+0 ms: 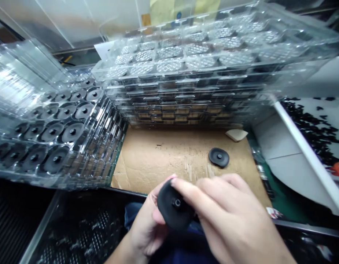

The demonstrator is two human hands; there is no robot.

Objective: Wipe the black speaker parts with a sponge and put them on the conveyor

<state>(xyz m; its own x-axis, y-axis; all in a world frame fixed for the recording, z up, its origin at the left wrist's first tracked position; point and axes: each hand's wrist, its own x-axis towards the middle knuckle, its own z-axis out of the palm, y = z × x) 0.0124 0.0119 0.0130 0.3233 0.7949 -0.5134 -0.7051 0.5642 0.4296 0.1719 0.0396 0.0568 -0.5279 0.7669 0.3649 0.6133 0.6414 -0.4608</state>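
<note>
Between both hands, close to me, is a black oval disc (174, 209) with a small hollow stub at its middle. My left hand (147, 223) grips its left edge, thumb and fingers closed on it. From the right, my right hand (227, 212) pinches the same disc, its index finger at the top rim and the thumb side hidden behind. A second black disc (219, 157) of the same kind lies flat on the cardboard sheet (158, 154), stub facing up, beyond my right hand.
Stacked clear trays (87, 146) on the left hold several black discs. Across the back stands a tall stack of clear plastic trays (180, 80). A cream wedge (236, 134) lies on the cardboard. At right, a white box (304, 154) borders many small black parts (312, 128).
</note>
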